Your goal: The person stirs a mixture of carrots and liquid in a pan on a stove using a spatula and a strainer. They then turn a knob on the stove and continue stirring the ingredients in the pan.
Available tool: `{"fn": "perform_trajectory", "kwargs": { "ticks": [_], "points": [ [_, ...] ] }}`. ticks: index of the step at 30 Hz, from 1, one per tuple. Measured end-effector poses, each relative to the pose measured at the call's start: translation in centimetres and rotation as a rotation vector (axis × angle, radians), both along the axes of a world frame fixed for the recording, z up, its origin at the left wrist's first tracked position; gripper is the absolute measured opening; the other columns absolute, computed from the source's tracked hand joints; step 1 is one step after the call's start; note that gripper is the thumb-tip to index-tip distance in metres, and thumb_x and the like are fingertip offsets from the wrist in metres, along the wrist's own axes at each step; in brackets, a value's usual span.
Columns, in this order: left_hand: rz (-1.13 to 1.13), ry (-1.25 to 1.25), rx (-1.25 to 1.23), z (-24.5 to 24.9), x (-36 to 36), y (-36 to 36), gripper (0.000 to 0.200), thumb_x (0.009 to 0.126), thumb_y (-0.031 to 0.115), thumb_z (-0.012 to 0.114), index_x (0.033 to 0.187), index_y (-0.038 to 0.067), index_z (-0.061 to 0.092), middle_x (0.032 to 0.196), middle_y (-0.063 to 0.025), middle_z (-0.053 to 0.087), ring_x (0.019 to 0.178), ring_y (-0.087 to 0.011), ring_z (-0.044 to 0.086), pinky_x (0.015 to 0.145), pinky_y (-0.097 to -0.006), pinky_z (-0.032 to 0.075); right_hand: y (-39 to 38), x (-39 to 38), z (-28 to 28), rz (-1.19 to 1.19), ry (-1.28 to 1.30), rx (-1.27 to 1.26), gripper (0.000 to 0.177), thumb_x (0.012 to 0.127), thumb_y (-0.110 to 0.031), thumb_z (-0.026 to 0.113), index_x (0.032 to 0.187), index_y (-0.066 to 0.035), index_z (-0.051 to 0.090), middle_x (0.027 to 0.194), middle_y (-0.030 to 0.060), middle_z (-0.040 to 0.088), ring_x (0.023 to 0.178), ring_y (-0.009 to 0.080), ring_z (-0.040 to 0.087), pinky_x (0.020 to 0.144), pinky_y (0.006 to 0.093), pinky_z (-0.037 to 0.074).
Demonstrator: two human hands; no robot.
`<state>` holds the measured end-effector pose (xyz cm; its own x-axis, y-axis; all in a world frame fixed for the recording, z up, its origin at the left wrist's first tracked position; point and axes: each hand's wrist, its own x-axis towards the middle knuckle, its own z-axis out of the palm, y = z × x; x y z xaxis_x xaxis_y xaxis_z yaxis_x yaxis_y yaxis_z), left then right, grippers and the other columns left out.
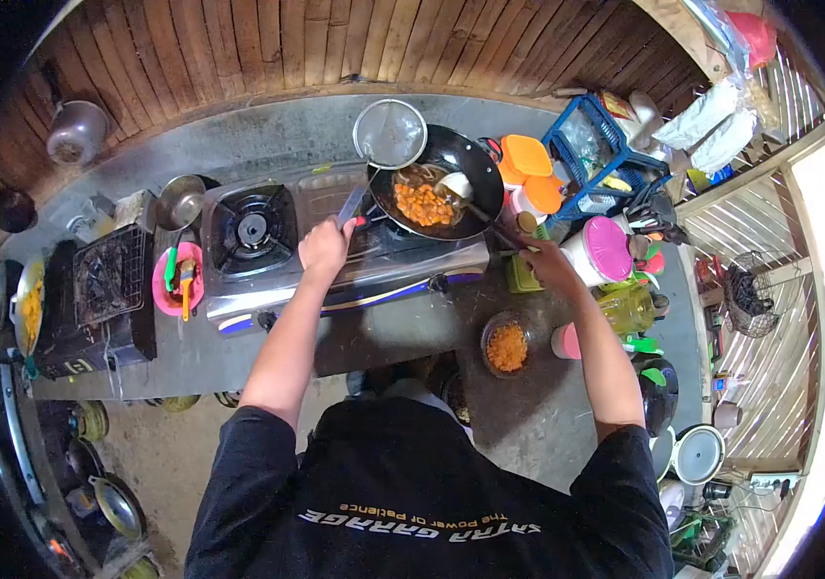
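Observation:
My left hand is closed around the handle of a round mesh strainer. The strainer is held tilted over the upper left rim of a black wok. In the wok, orange pieces in brown sauce gather toward the lower left. My right hand is wrapped round the long handle of a ladle, whose pale bowl rests among the food. The wok sits on the right burner of a two-burner gas stove. Its far handle stands free of both hands.
Left of the stove's bare burner are a pink dish with brushes and a charcoal grill. Orange-lidded tubs, a blue rack and a pink-lidded container crowd the right. A bowl of orange crumbs stands nearer me.

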<state>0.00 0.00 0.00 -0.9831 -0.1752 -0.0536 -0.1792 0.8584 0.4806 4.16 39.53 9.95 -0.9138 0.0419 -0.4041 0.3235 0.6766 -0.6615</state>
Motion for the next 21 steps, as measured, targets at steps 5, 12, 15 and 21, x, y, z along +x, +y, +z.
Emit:
{"fn": "perform_trajectory", "kwargs": {
  "ticks": [5, 12, 15, 21],
  "points": [
    [0.004, -0.001, 0.028, -0.2, 0.3, 0.5, 0.051, 0.094, 0.057, 0.050, 0.107, 0.011, 0.068, 0.093, -0.0219, 0.070, 0.090, -0.0404, 0.068, 0.078, -0.0516, 0.052, 0.4, 0.7, -0.6, 0.057, 0.003, -0.067, 0.042, 0.093, -0.020, 0.062, 0.134, -0.012, 0.058, 0.079, 0.0072, 0.065, 0.066, 0.0151, 0.059, 0.057, 0.0325, 0.045],
    [-0.004, 0.005, -0.003, -0.2, -0.1, 0.1, 0.052, 0.094, 0.057, 0.049, 0.107, 0.011, 0.067, 0.092, -0.0217, 0.070, 0.090, -0.0408, 0.068, 0.077, -0.0520, 0.052, -1.3, 5.4, 8.7, 0.338, 0.283, 0.577, 0.046, 0.085, -0.013, 0.064, 0.129, -0.025, 0.062, 0.103, 0.0189, 0.068, 0.093, 0.0408, 0.064, 0.082, 0.0483, 0.052],
    [-0.003, 0.003, -0.005, -0.1, -0.1, 0.1, 0.052, 0.094, 0.057, 0.049, 0.107, 0.010, 0.067, 0.093, -0.0217, 0.070, 0.090, -0.0412, 0.068, 0.077, -0.0521, 0.052, -1.1, 7.0, 9.3, 0.410, 0.331, 0.691, 0.043, 0.084, -0.013, 0.063, 0.125, -0.028, 0.065, 0.102, 0.0177, 0.068, 0.091, 0.0376, 0.066, 0.077, 0.0466, 0.054],
    [0.016, 0.001, -0.008, 0.5, 0.2, 0.6, 0.050, 0.094, 0.056, 0.050, 0.101, 0.009, 0.066, 0.093, -0.0217, 0.070, 0.090, -0.0406, 0.068, 0.077, -0.0514, 0.053, -2.3, 4.7, 3.1, 0.477, 0.555, 0.766, 0.048, 0.083, -0.009, 0.058, 0.128, -0.024, 0.063, 0.097, 0.0147, 0.064, 0.079, 0.0355, 0.067, 0.068, 0.0447, 0.055]
  ]
}}
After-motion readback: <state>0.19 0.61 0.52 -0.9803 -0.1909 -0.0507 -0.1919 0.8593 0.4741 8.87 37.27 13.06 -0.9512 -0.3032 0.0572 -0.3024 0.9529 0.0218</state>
